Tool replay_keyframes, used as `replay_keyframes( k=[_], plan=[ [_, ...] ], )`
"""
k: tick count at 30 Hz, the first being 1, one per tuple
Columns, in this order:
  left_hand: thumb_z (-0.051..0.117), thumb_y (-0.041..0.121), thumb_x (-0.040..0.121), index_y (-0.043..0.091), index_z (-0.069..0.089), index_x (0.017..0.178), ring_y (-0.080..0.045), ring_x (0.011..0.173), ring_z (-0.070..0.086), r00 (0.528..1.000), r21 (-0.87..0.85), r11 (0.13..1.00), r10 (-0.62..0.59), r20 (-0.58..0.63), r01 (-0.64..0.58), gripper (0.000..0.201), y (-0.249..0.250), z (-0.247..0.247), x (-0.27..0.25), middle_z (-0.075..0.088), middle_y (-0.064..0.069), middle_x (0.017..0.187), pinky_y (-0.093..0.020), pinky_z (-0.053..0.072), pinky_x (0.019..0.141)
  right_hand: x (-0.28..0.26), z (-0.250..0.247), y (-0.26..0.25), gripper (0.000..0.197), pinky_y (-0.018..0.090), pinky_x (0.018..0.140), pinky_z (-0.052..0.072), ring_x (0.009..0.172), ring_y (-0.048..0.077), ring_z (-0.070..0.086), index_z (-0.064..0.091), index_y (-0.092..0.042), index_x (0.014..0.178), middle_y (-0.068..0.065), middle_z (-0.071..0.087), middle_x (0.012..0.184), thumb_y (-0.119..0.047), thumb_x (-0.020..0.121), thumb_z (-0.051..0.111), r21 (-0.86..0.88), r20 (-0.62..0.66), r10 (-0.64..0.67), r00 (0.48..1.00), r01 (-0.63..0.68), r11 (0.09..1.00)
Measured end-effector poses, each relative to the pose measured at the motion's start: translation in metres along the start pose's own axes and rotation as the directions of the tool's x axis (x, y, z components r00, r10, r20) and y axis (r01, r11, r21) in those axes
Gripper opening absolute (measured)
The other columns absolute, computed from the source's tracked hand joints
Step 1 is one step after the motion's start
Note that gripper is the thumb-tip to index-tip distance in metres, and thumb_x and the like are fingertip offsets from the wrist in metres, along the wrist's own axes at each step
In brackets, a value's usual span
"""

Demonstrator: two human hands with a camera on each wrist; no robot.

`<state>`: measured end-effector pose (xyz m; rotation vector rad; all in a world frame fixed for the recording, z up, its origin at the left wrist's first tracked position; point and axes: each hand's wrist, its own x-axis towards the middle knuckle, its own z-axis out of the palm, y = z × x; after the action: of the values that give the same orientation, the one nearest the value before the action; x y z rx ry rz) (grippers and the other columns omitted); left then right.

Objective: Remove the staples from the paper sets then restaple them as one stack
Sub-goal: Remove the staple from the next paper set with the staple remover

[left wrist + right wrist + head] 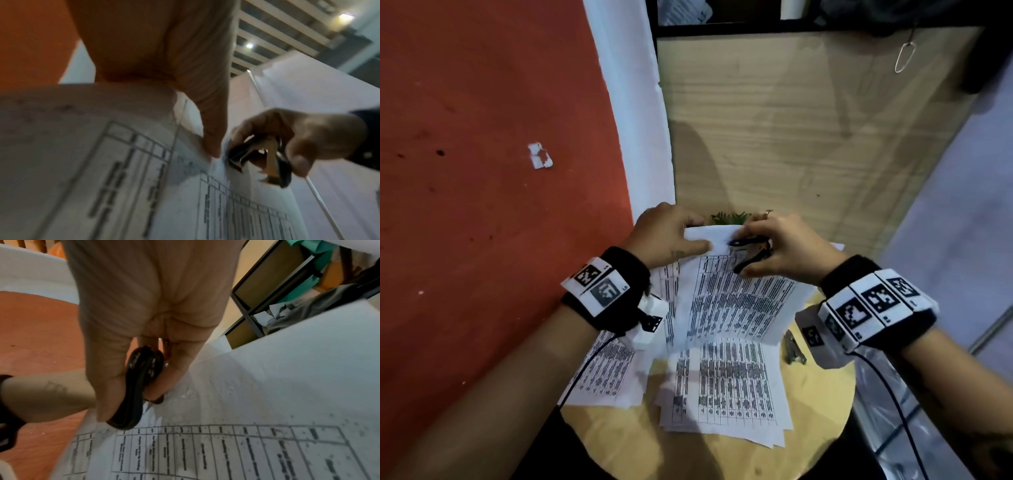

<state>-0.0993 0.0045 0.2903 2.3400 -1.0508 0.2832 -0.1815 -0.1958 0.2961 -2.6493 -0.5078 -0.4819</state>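
Two other sets of printed sheets [726, 380] lie fanned over the round wooden table [722, 455], while the set being worked, the raised paper set [736, 301], stands tilted up from the table's far side with its top edge held between both hands. Beside the papers, toward the right rim, lies a small metal stapler [792, 347], untouched.

The left hand [667, 236] pinches the raised set's top corner, thumb flat on the printed face and the other fingers behind the sheet. The right hand [784, 246] is curled round a black staple remover [748, 253], thumb and fingers on its two grips; its metal claws stand apart and press against the paper just beside the left thumb. The staple itself is too small and blurred to make out.

Such thin sheets are probably light and floppy and will buckle or tear if pulled, so the sensible hold is close to the stapled corner, where the left hand already braces it. The remover is stiff and needs a firm squeeze.
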Motion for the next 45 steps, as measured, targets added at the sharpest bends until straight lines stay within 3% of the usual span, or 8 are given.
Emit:
replay_keyframes(
  k=[4, 7, 13, 18, 22, 28, 33, 45],
  plan=[
    [0.072, 0.046, 0.076, 0.02, 0.072, 0.08, -0.026, 0.072, 0.059, 0.999, 0.157, 0.987, 0.042, -0.033, -0.036, 0.027, 0.018, -0.001, 0.001, 0.046, 0.007, 0.053, -0.028, 0.03, 0.066, -0.002, 0.002, -0.007, 0.05, 0.026, 0.078, 0.044, 0.089, 0.021, 0.06, 0.071, -0.009, 0.101, 0.008, 0.064, 0.096, -0.019, 0.055, 0.088, 0.019, -0.034, -0.031, 0.999, 0.031, 0.999],
    [0.069, 0.049, 0.073, 0.018, 0.071, 0.071, -0.03, 0.064, 0.057, 0.997, 0.063, 0.997, 0.042, -0.065, -0.038, 0.031, 0.019, -0.001, 0.0, 0.036, -0.004, 0.048, -0.027, 0.029, 0.056, -0.004, -0.002, -0.008, 0.049, 0.024, 0.079, 0.042, 0.09, 0.022, 0.059, 0.071, -0.008, 0.101, 0.008, 0.064, 0.096, -0.017, 0.056, 0.088, 0.047, -0.059, -0.015, 0.998, 0.017, 0.999],
    [0.067, 0.044, 0.07, 0.038, 0.058, 0.047, -0.001, 0.044, 0.034, 0.997, -0.158, 0.987, -0.021, -0.074, 0.009, 0.025, 0.017, 0.001, 0.001, 0.042, 0.002, 0.048, -0.025, 0.025, 0.051, -0.009, 0.0, -0.004, 0.047, 0.021, 0.084, 0.042, 0.096, 0.02, 0.058, 0.071, -0.009, 0.1, 0.009, 0.06, 0.104, -0.021, 0.057, 0.086, 0.097, -0.171, -0.02, 0.985, 0.037, 0.995],
    [0.076, 0.015, 0.078, 0.026, 0.058, 0.046, 0.005, 0.045, 0.039, 0.997, -0.326, 0.945, -0.052, -0.053, 0.032, 0.038, 0.015, -0.001, -0.001, 0.044, 0.016, 0.042, -0.021, 0.03, 0.051, -0.021, 0.014, -0.006, 0.038, 0.018, 0.087, 0.045, 0.104, 0.01, 0.055, 0.066, -0.002, 0.103, 0.017, 0.058, 0.114, -0.015, 0.068, 0.073, 0.007, -0.591, -0.083, 0.803, 0.108, 0.994],
    [0.079, 0.017, 0.072, 0.006, 0.069, 0.065, -0.002, 0.051, 0.043, 0.997, -0.413, 0.909, -0.074, -0.029, 0.056, 0.016, 0.019, -0.003, -0.002, 0.051, 0.002, 0.057, -0.022, 0.032, 0.052, -0.024, 0.017, -0.015, 0.041, 0.036, 0.068, 0.054, 0.086, 0.028, 0.064, 0.067, -0.008, 0.105, 0.008, 0.065, 0.106, -0.027, 0.069, 0.064, -0.197, -0.524, -0.204, 0.827, 0.116, 0.974],
    [0.075, 0.042, 0.062, -0.002, 0.062, 0.063, -0.008, 0.055, 0.036, 1.0, -0.394, 0.919, -0.031, 0.004, 0.03, 0.046, 0.025, -0.006, -0.002, 0.039, 0.003, 0.057, -0.027, 0.025, 0.054, -0.021, 0.023, -0.023, 0.041, 0.04, 0.057, 0.055, 0.087, 0.028, 0.065, 0.067, -0.011, 0.107, 0.008, 0.064, 0.106, -0.017, 0.067, 0.066, -0.185, -0.457, -0.27, 0.847, 0.206, 0.961],
    [0.076, 0.032, 0.064, 0.017, 0.061, 0.051, -0.004, 0.053, 0.038, 0.999, -0.409, 0.911, -0.044, 0.018, 0.048, 0.025, 0.026, -0.007, -0.003, 0.039, 0.009, 0.053, -0.025, 0.027, 0.055, -0.02, 0.023, -0.024, 0.037, 0.038, 0.055, 0.055, 0.088, 0.027, 0.066, 0.07, -0.009, 0.104, 0.008, 0.067, 0.104, -0.016, 0.067, 0.067, -0.218, -0.429, -0.293, 0.854, 0.216, 0.952],
    [0.079, 0.016, 0.072, 0.041, 0.058, 0.043, 0.007, 0.041, 0.038, 0.998, -0.232, 0.973, -0.027, -0.053, 0.014, 0.043, 0.032, -0.009, -0.003, 0.043, 0.012, 0.038, -0.012, 0.024, 0.044, -0.016, 0.023, -0.025, 0.035, 0.038, 0.05, 0.054, 0.086, 0.03, 0.066, 0.07, -0.007, 0.101, 0.01, 0.068, 0.1, -0.022, 0.073, 0.054, -0.295, -0.409, -0.339, 0.847, 0.229, 0.928]
  ],
)
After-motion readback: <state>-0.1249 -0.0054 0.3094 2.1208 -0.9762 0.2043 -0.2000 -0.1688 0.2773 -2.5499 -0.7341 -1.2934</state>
